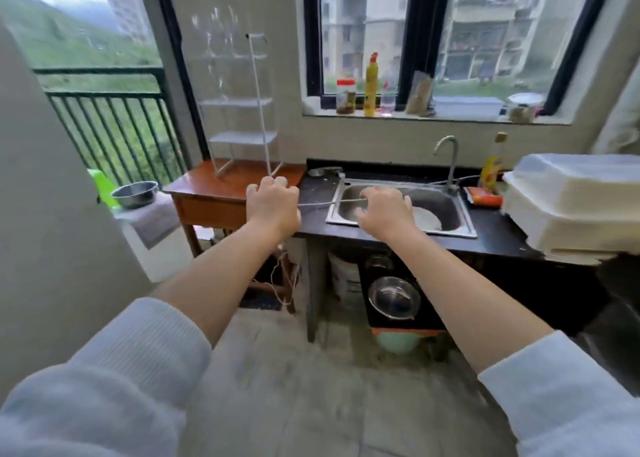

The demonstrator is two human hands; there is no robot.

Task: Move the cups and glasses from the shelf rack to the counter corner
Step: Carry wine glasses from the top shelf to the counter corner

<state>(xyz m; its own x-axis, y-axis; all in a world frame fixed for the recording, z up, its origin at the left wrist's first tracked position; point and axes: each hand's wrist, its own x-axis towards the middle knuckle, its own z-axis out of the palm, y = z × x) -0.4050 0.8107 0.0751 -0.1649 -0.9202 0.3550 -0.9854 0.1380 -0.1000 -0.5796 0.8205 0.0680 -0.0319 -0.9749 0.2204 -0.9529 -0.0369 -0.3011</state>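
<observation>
Head view puts both my arms stretched out ahead, sleeves pushed back, and neither hand has anything in it. My left hand [272, 202] hangs with its fingers loosely curled, just short of the foot of the white shelf rack [239, 104], which stands on the small wooden table [207, 189] ahead of and above that hand. My right hand [382, 210] floats palm-down with relaxed fingers over the near edge of the sink [450, 207]; the two hands are well apart.

The glasses [214, 35] look to be on the rack's top tier, above and to the left of my left hand, but blur smears them so badly I cannot count them or tell cups from glasses. The lower tiers look bare, though clear glass could hide there.

My judgement: the reach is just starting and nothing is moved yet. To do it well I should raise the left hand to the top tier, wrap one glass round its body rather than pinch its rim, and lift it straight up before drawing it toward me. The rack looks light and tall, so my right hand would do well steadying its upright post [259, 103]. The black counter [313, 193] between my hands is where I take the corner to be.
</observation>
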